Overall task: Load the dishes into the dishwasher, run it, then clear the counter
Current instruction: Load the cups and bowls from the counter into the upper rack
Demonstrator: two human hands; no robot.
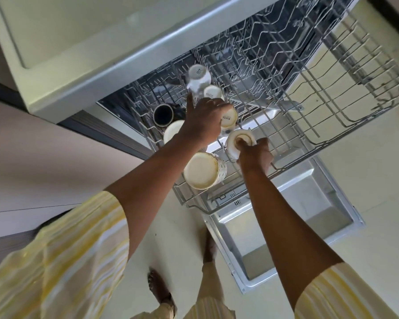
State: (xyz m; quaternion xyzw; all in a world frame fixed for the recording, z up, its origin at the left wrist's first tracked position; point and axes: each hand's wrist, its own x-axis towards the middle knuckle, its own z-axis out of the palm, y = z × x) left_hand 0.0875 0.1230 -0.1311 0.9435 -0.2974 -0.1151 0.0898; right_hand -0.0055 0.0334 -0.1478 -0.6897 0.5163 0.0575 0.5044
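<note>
Pale floor below the pulled-out rack (313, 132); loading step: left hand (205, 122) grips a lettered cup (229, 118) mid-rack, right hand (256, 155) pinches a cream cup (234, 145) at its front edge; next, seat both steadily

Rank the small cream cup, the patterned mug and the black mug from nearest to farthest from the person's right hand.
1. The small cream cup: held in the fingers of the right hand.
2. The patterned mug: just to the left, upside down.
3. The black mug: farthest, well to the left and farther back.
</note>
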